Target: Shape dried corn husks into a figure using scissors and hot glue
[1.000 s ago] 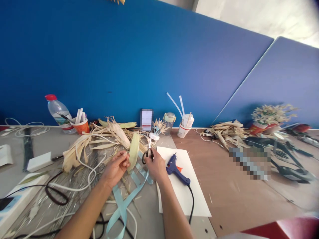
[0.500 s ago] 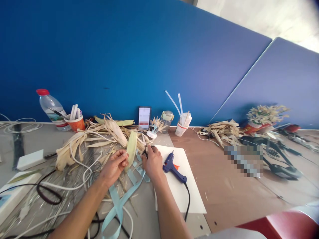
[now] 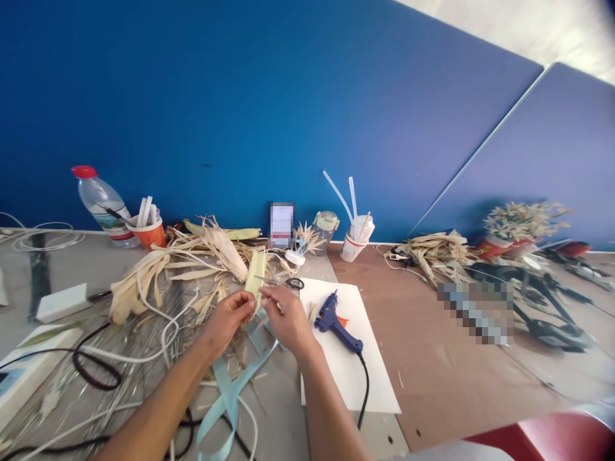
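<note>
A pale green corn husk [image 3: 256,269] is upright between my two hands above the cluttered table. My left hand [image 3: 229,318] pinches its lower left edge between thumb and fingertips. Close beside it, my right hand [image 3: 287,317] pinches the husk's lower right edge, partly hiding it. Just beyond my right hand are black-handled scissors [image 3: 294,283], their blades pointing left behind the husk. Below the hands a light blue ribbon [image 3: 225,403] loops over the table. To the right, a blue glue gun [image 3: 338,325] lies on a white sheet of paper [image 3: 358,384].
Dry corn husks [image 3: 218,246] heap behind my hands. A phone [image 3: 281,225], a lidded jar [image 3: 325,230] and a paper cup [image 3: 353,248] with sticks stand along the blue partition. White cables [image 3: 166,339] and a power strip [image 3: 33,365] lie at left, a tilted bottle [image 3: 103,205] behind.
My right hand has left the scissors and moved left to pinch the husk. The scissors now lie uncovered on the table. My left hand keeps its hold, and the husk sits slightly higher.
</note>
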Action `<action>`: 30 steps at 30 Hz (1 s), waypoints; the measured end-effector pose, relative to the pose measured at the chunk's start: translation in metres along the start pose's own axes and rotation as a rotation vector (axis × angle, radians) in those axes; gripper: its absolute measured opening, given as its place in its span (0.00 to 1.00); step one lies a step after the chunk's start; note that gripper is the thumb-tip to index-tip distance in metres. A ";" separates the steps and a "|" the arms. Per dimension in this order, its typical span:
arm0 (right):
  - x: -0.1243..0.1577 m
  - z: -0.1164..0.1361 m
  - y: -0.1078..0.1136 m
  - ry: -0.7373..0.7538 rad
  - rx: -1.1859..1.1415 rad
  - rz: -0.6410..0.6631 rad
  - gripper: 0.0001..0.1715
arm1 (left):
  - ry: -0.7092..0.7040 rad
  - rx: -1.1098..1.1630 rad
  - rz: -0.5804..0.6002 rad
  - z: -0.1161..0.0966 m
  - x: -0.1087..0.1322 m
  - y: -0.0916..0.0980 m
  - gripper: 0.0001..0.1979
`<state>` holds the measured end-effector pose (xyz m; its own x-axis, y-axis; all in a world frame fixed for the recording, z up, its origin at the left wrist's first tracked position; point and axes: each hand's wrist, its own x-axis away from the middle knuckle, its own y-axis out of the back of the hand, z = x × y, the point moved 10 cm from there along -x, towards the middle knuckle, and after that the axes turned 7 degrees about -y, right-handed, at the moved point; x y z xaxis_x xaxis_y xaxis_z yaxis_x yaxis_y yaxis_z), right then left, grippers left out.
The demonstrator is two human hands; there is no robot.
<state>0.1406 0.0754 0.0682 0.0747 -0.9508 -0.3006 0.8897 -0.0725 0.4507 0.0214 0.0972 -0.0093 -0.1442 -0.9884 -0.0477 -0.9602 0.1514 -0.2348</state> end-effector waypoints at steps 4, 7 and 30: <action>0.003 -0.003 -0.012 -0.025 0.011 0.043 0.17 | -0.014 -0.039 0.053 0.000 0.000 -0.001 0.08; 0.004 -0.008 -0.014 -0.089 -0.056 0.047 0.16 | -0.029 -0.086 0.088 0.000 -0.001 -0.003 0.09; 0.004 -0.031 -0.018 -0.247 0.083 0.036 0.11 | -0.089 -0.302 0.112 -0.004 0.002 -0.011 0.07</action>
<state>0.1385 0.0825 0.0324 -0.0156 -0.9972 -0.0728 0.8475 -0.0518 0.5282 0.0311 0.0933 -0.0033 -0.2438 -0.9590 -0.1449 -0.9691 0.2352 0.0741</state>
